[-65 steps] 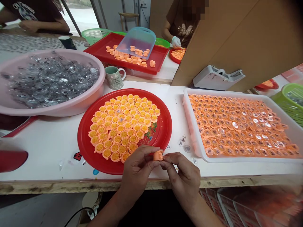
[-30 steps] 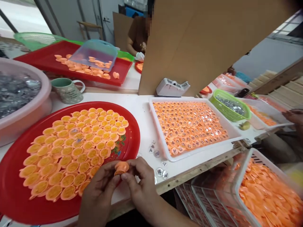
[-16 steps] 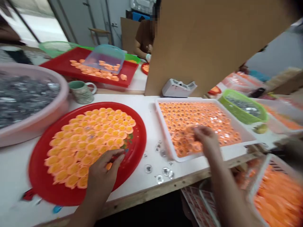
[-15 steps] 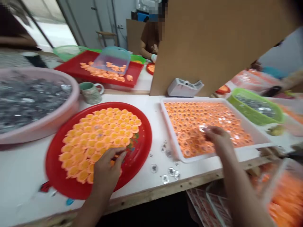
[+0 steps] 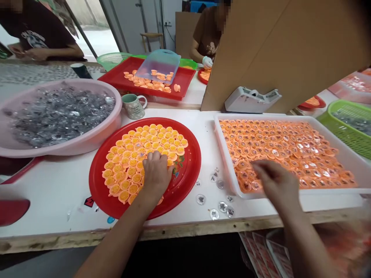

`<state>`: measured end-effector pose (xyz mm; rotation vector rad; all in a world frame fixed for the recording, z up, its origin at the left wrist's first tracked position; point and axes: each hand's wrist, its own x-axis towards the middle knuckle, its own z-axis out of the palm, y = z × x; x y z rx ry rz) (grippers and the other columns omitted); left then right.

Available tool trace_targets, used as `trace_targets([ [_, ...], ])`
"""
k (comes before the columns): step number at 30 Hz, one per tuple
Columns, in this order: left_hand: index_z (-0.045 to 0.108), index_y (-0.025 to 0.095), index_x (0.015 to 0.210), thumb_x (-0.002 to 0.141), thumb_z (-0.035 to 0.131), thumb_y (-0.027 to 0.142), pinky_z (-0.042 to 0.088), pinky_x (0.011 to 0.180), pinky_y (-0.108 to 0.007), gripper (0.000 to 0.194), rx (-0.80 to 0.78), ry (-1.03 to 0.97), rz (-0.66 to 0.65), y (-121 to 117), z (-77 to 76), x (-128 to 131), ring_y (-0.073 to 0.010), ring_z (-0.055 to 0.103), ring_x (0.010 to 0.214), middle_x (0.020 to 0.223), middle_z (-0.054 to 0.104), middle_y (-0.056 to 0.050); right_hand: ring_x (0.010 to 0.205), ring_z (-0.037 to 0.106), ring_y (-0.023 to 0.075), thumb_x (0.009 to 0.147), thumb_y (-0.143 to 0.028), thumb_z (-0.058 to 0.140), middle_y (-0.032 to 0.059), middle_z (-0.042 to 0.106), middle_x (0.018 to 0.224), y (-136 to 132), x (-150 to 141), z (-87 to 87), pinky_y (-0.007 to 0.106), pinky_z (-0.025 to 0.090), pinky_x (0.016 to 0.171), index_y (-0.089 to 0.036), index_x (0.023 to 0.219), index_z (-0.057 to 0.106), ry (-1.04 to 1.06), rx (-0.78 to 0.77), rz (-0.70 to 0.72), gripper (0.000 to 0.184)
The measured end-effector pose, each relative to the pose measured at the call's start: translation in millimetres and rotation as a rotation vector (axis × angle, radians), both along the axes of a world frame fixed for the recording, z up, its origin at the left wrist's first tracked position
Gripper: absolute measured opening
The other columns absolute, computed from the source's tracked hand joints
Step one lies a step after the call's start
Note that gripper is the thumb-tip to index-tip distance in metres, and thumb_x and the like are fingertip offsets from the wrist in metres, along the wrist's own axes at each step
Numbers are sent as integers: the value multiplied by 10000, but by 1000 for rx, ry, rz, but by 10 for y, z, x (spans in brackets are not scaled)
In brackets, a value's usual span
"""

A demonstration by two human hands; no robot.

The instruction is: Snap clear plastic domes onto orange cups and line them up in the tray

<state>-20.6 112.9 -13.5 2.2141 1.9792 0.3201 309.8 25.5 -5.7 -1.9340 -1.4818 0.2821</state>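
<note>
While left hand (image 5: 156, 173) curls over round cups (image 5: 131, 172) — right hand (image 5: 278, 186) half-curled above glossy discs (image 5: 274, 152) — grips unclear.

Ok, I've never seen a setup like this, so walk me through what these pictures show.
There is no machine here: a person works with two bare hands. Every picture comes from one camera on that person's head, looking forward and down.

On the white table stands a round red tray of small orange cups. To its right is a white tray of orange pieces; to its left, a pink tub of shiny clear bits.

The left hand is over the cups, the right hand over the white tray. Whether either holds anything, I can't tell.
</note>
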Motion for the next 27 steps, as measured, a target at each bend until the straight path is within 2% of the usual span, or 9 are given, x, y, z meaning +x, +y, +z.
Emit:
trace_targets([
  [3, 643, 154, 811, 830, 560, 279, 392, 793, -435, 151, -10, 89, -14, -2, -19, 29, -317, 502, 952, 907, 568, -115, 755, 641, 200, 898, -220, 535, 55, 678, 828, -228, -764, -29, 312, 500, 691, -219, 926, 681, 95, -133, 404, 149],
  [5, 637, 156, 819, 838, 538, 249, 392, 782, -427, 137, -8, 74, -32, -45, -50, 49, -310, 506, 950, 910, 573, -114, 728, 618, 183, 917, -162, 480, 56, 636, 794, -314, -1149, -100, 282, 489, 660, -212, 904, 677, 89, -182, 493, 204],
  [7, 634, 162, 837, 825, 546, 221, 393, 776, -421, 106, -17, 38, -70, -109, -78, 77, -300, 509, 941, 911, 577, -106, 741, 604, 183, 906, -138, 491, 61, 614, 814, -358, -1370, -187, 270, 485, 656, -212, 901, 667, 38, -208, 492, 191],
  [11, 624, 177, 852, 795, 552, 155, 401, 786, -402, 95, -43, -10, -129, -236, -34, 138, -274, 518, 933, 908, 590, -81, 818, 590, 206, 867, -108, 539, 73, 606, 855, -376, -1479, -293, 291, 490, 721, -203, 898, 651, -62, -243, 471, 150],
  [16, 582, 180, 806, 783, 559, 150, 431, 780, -383, 45, -133, -214, -93, -346, 238, 114, -262, 548, 931, 908, 620, -73, 819, 578, 213, 850, -91, 530, 80, 604, 904, -363, -1372, -301, 331, 487, 729, -187, 1028, 655, 45, -316, 476, 238],
  [18, 568, 191, 790, 769, 578, 164, 445, 747, -360, 36, -197, -288, -68, -391, 341, 62, -244, 570, 883, 882, 628, -51, 768, 570, 197, 839, -153, 585, 67, 596, 898, -364, -1287, -296, 327, 483, 692, -186, 1101, 645, 213, -351, 418, 271],
  [21, 557, 209, 814, 766, 584, 182, 456, 686, -317, 61, -302, -398, -39, -461, 435, -20, -196, 594, 766, 834, 637, -7, 766, 566, 184, 782, -270, 705, 44, 591, 864, -387, -1162, -260, 307, 472, 670, -199, 1106, 656, 603, -404, 261, 336],
  [24, 550, 222, 833, 768, 601, 216, 455, 611, -267, 83, -407, -538, -2, -517, 458, -58, -157, 601, 678, 783, 638, 26, 809, 576, 174, 750, -322, 762, 50, 628, 899, -426, -1098, -186, 269, 453, 658, -204, 1053, 681, 1111, -445, 144, 335],
  [27, 563, 219, 808, 755, 631, 244, 466, 590, -236, 91, -478, -660, 19, -554, 437, -38, -148, 617, 691, 776, 644, 27, 825, 580, 159, 741, -307, 777, 58, 643, 935, -432, -1120, -117, 230, 426, 620, -190, 1013, 708, 1553, -458, 126, 304],
])
